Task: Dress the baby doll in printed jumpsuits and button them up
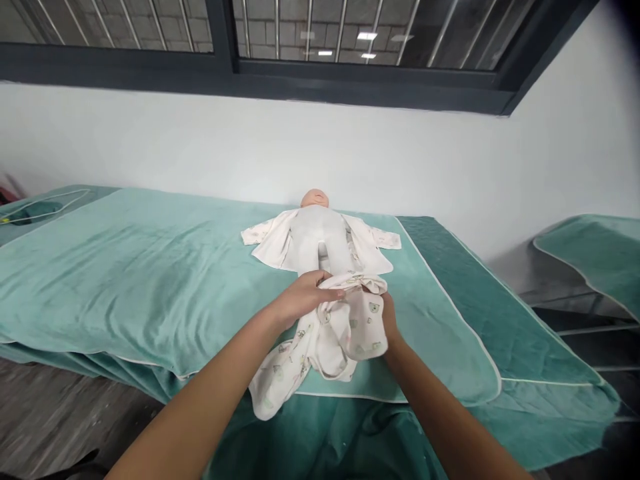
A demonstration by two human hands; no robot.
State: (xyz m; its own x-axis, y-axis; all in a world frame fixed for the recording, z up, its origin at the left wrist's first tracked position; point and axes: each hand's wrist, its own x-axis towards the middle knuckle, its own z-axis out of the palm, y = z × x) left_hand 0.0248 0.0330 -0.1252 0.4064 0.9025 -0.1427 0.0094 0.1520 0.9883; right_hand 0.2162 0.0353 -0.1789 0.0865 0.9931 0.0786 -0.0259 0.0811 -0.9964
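A baby doll with a pinkish head [315, 198] and a pale grey body [315, 230] lies on the bed, its head toward the wall. An open white jacket [274, 241] spreads beneath it, sleeves out to both sides. White printed baby trousers [327, 333] hang bunched at the doll's lower legs. My left hand [307, 293] grips their upper edge from the left, thumb on top. On the right, my right hand [389, 313] holds the bunched cloth, its fingers mostly hidden behind it. The doll's feet are hidden by the cloth.
A light green blanket [125, 267] covers the bed over a darker green cover [500, 320]. Behind stands a white wall [200, 143] below a dark window frame [350, 83]. Another green-covered surface [595, 257] is at the right. A dark object [37, 212] lies at the far left.
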